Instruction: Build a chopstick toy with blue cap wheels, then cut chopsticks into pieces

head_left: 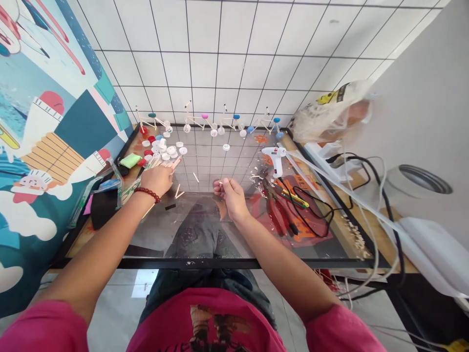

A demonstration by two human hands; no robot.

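Observation:
My left hand, a red bead bracelet at its wrist, reaches over a bundle of thin wooden sticks. Its index finger stretches toward a heap of white bottle caps; the other fingers are partly hidden. My right hand is raised over the glass tabletop, thumb and fingers pinched. Something small and pale shows at its fingertips, too small to name. Between the hands lie a loose stick and several short ones. A single white cap lies farther back.
Several small stick-and-cap bicycle models line the tiled wall. To the right are a white glue gun, red-handled pliers, a yellow-green cutter and black cable. A green packet lies at left.

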